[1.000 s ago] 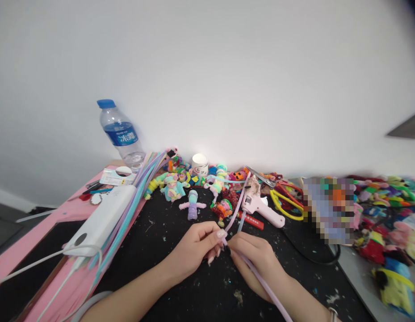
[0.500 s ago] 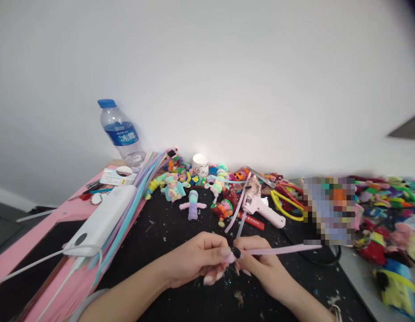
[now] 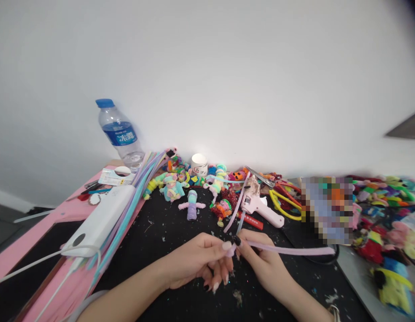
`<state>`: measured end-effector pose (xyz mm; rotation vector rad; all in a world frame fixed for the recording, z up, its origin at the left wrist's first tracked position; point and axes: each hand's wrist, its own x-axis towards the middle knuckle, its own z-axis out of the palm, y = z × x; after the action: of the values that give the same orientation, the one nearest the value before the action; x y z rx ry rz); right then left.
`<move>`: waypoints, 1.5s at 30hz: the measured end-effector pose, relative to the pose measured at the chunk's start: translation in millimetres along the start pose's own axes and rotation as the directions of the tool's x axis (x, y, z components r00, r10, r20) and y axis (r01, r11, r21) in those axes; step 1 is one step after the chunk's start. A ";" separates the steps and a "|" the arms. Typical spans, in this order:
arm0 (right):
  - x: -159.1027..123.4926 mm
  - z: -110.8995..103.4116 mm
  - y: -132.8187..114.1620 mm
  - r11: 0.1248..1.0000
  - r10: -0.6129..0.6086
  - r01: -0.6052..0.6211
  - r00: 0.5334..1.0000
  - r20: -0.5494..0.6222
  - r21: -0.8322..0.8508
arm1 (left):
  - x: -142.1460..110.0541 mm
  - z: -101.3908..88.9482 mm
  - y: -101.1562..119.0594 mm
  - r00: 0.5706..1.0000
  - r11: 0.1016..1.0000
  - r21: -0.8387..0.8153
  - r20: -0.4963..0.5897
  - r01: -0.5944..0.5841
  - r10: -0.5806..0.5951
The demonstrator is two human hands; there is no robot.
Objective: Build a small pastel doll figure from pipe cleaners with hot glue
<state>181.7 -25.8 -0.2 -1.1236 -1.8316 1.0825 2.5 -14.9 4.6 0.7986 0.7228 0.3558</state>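
Observation:
A pale pink-lilac pipe cleaner [image 3: 294, 250] runs out to the right from between my hands, its other end coiled into a small bundle at my fingertips. My left hand [image 3: 202, 259] pinches that coil between thumb and index finger, the other fingers curled below. My right hand [image 3: 261, 257] pinches the same pipe cleaner just beside it, thumb and forefinger closed. Beyond my hands lies a small doll [image 3: 191, 206] of purple and blue pipe cleaner with pink arms. A pink glue gun [image 3: 261, 205] rests to its right, its glue stick pointing toward my right hand.
Yellow-and-red-handled scissors [image 3: 284, 203] lie right of the glue gun. Several pipe-cleaner figures [image 3: 173, 185] and a white paper roll [image 3: 199, 164] line the wall. Left are a bundle of pipe cleaners [image 3: 140, 192], a white power strip [image 3: 100, 221] and a water bottle [image 3: 118, 132]. More colourful figures [image 3: 391, 273] lie right.
The pipe cleaner's free end has swung slightly down and further right. My fingers have shifted around the coil, and the left fingers have spread a little.

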 end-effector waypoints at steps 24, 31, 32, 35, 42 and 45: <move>-2.8 0.3 -5.9 0.972 -0.157 0.160 0.987 0.029 -0.170 | -1.6 6.4 -5.2 0.908 0.758 0.614 -0.154 -0.222 0.391; -3.0 -3.7 -1.5 0.972 -0.148 0.141 0.989 -0.025 -0.189 | -2.6 3.6 -3.7 0.872 0.607 0.738 -0.050 -0.297 0.487; -3.0 -4.3 -0.7 0.972 -0.150 0.141 0.988 -0.034 -0.188 | -3.3 3.2 -2.4 0.872 0.594 0.743 -0.029 -0.308 0.489; -2.5 -5.1 0.2 0.971 -0.152 0.142 0.988 -0.040 -0.194 | -5.4 2.5 2.0 0.869 0.544 0.764 0.043 -0.346 0.493; -1.3 -4.3 -0.7 0.965 -0.163 0.150 0.985 -0.046 -0.214 | -5.0 1.9 4.4 0.880 0.511 0.771 0.131 -0.381 0.457; -2.9 -4.7 -2.0 0.962 -0.172 0.165 0.985 -0.012 -0.217 | -4.8 2.1 2.4 0.893 0.564 0.752 0.075 -0.343 0.443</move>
<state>186.2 -27.7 3.0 -1.0761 -2.0166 0.7787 0.5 -17.0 9.6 1.7805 0.8077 0.5226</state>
